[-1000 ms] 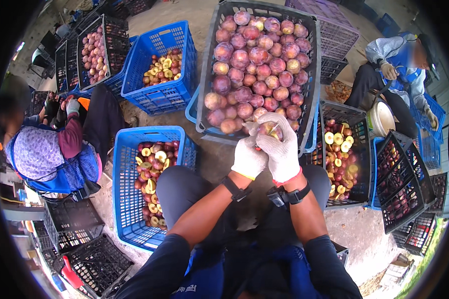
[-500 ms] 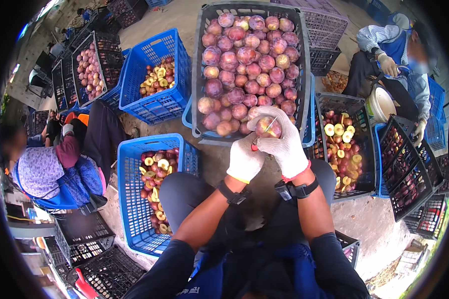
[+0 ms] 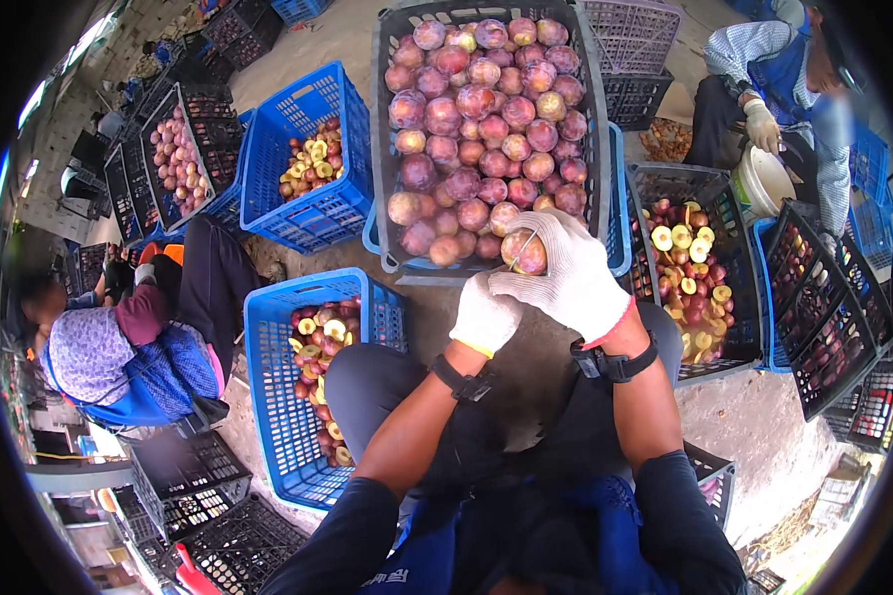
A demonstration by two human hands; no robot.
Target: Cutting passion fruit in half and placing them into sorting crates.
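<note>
In white gloves, both my hands meet over the near edge of a dark crate (image 3: 593,188) heaped with whole plums (image 3: 486,109). My right hand (image 3: 566,273) is closed round one red-and-yellow plum (image 3: 532,260). My left hand (image 3: 485,315) is closed just below it, on a small knife whose thin blade (image 3: 522,248) lies against the plum's skin. The knife's handle is hidden by the gloves. Halved plums, cut faces yellow, lie among others in a blue crate (image 3: 268,397) by my left knee and a dark crate (image 3: 749,297) to the right.
Another blue crate (image 3: 268,213) with cut plums stands ahead left. A co-worker (image 3: 119,357) sits at the left; another (image 3: 764,69) sits at the far right beside a white bucket (image 3: 767,183). Dark crates (image 3: 824,307) lean nearby. A red-handled object (image 3: 196,573) lies lower left.
The plum and my hands have shifted slightly, and my right hand has turned further over the plum. The red handle seen before is now covered. The far-right co-worker's upper hand has lowered toward the bucket.
</note>
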